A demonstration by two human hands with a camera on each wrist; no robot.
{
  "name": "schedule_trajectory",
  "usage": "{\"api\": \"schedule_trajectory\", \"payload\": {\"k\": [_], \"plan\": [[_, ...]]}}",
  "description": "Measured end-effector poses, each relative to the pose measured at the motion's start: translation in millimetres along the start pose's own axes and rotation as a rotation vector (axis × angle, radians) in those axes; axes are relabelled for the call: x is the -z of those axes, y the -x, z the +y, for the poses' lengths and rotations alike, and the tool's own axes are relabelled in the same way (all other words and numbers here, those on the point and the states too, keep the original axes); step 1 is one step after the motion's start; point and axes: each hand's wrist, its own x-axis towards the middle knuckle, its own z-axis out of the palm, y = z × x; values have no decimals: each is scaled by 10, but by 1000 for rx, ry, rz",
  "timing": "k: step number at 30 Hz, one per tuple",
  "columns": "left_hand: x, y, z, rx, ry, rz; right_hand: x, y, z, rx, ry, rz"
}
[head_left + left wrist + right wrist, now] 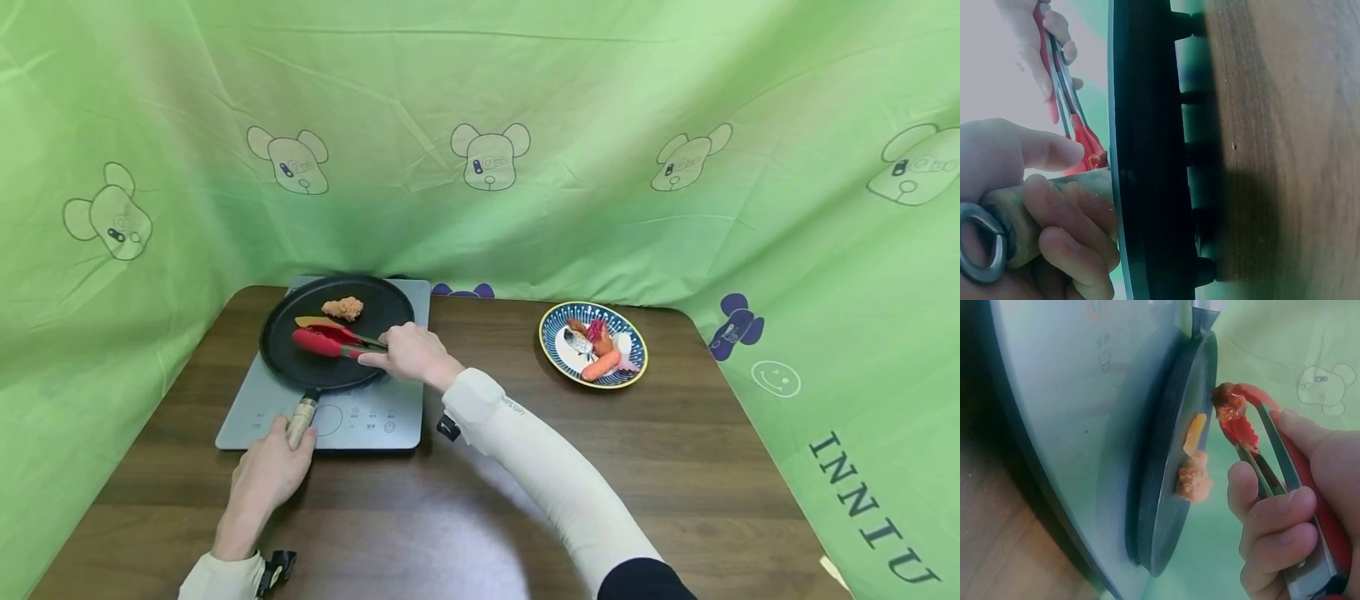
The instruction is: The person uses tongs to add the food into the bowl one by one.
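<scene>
My left hand grips the pale handle of a round black frying pan. With my right hand I hold red-tipped metal tongs over the pan. Pinched between their tips is a glossy reddish-brown chunk of food, seen in the right wrist view and hidden by the tips in the head view. A crumbly fried chicken piece lies toward the pan's back. Beside it is a flat orange-yellow strip, partly covered by the tongs in the head view.
The pan sits on a grey induction cooktop at the left of a wooden table. On the right stands a blue-patterned plate bearing a sausage and several other foods. A green cloth hangs behind.
</scene>
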Motion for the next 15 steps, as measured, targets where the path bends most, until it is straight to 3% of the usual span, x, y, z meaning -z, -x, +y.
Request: {"api": "schedule_trajectory", "payload": {"k": [15], "plan": [[13, -1, -9, -19, -3, 4, -47, -101, -68, 5, 55, 18]]}}
